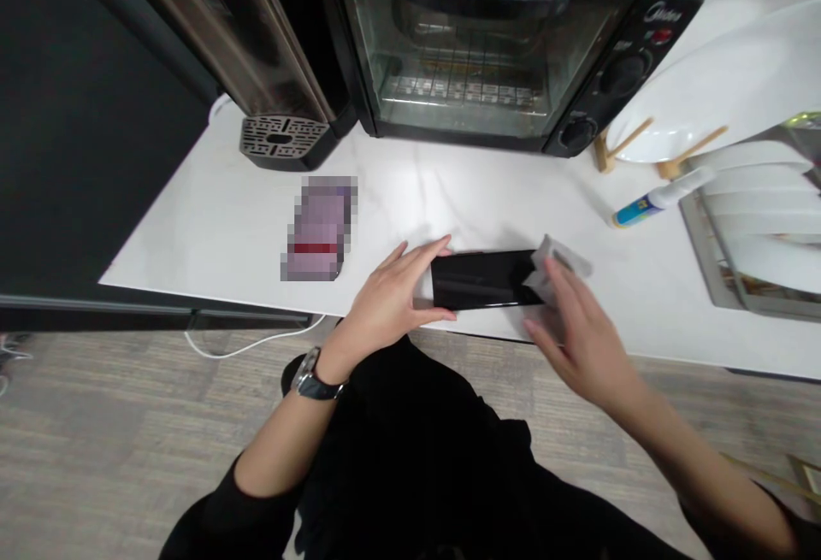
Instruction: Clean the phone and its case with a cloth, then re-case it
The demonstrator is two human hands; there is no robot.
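A black smartphone (484,280) lies flat near the counter's front edge, its long side across my view. My left hand (391,291) grips its left end, thumb along the near edge and fingers along the far edge. At the other end, my right hand (581,333) presses a thin grey-white wipe (545,274) against the glass. The wipe hides the phone's right end and is a little blurred. To the left lies a purple, phone-shaped thing (319,226), blurred out by large pixels. A small spray bottle (641,208) with a blue label lies to the right.
A black toaster oven (475,56) stands at the back of the white counter (192,226), beside a drink machine with a drip tray (282,139). White plates (763,209) fill a rack at the right. A white cable (250,344) hangs below the front edge.
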